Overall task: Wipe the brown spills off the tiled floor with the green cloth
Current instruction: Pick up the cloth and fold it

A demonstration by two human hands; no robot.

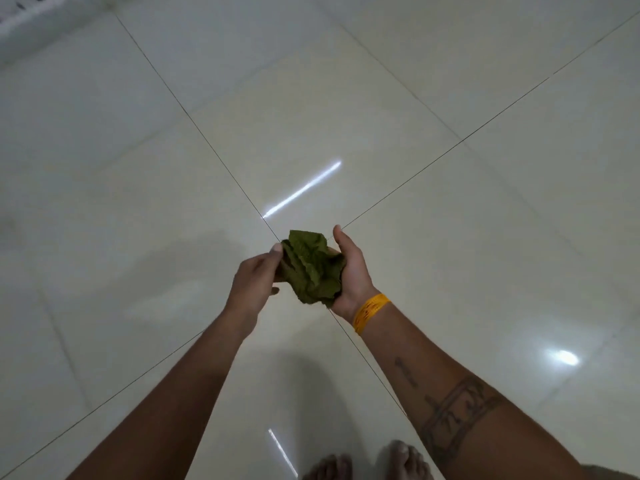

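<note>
A crumpled green cloth (311, 268) is held in the air between both hands, well above the tiled floor (450, 202). My right hand (351, 268) cups it from the right with the palm turned up; a yellow band circles that wrist. My left hand (254, 282) pinches the cloth's left edge with thumb and fingers. No brown spill shows on the glossy cream tiles in view; a faint dull smear (10, 226) lies at the far left edge.
Dark grout lines cross just beyond the hands. My bare feet (367, 462) stand at the bottom edge. A white wall base or object (31, 15) sits in the top left corner. Ceiling light glare streaks the tiles.
</note>
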